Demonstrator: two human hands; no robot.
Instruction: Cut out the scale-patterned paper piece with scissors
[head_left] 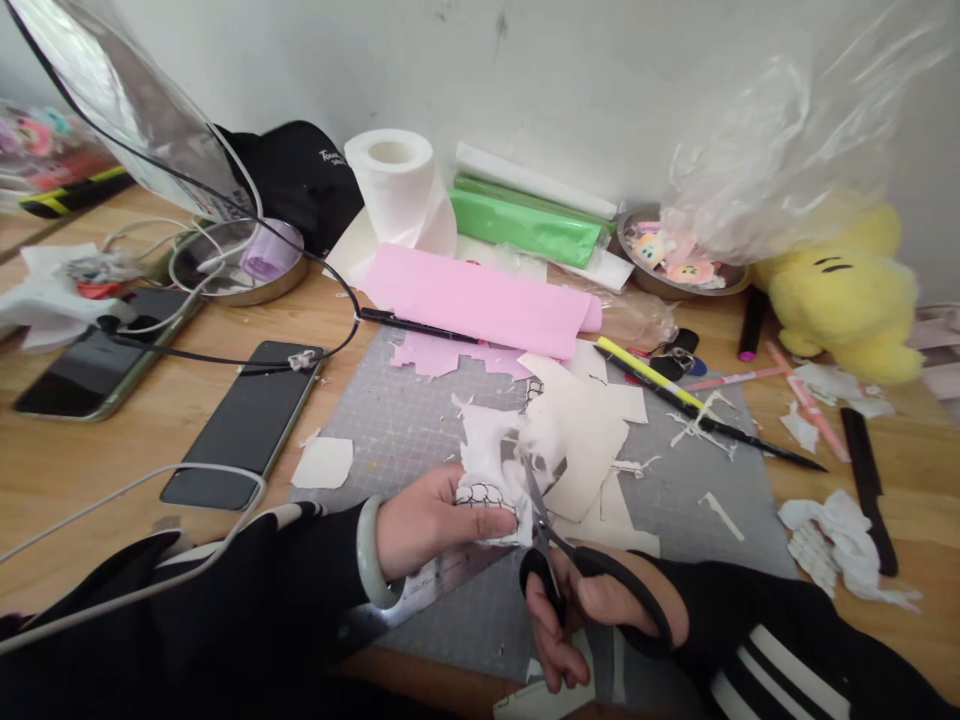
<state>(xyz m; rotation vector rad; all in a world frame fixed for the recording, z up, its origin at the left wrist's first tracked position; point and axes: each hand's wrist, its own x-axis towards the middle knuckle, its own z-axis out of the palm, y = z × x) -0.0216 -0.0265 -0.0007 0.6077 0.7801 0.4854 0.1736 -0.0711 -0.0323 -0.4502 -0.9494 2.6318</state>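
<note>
My left hand (431,525) pinches a piece of white paper (487,440) with a black drawn cobble-like pattern, thumb on top of the drawing. A torn, crumpled part of the paper stands up beyond my fingers. In my right hand (592,605) is a pair of black-handled scissors (551,575), its loops around my thumb and fingers. The blades point away from me and touch the right edge of the paper. Just behind lie cream card offcuts (581,425) on a grey cutting mat (675,510). A metal ruler (442,590) lies partly under my left hand.
Pink paper (472,295), a toilet roll (397,185) and green packs (525,220) stand along the wall. Phones (240,425) and cables lie left. A metal bowl (675,270), yellow plush toy (844,290), pens (675,390) and crumpled tissue (847,545) are at right.
</note>
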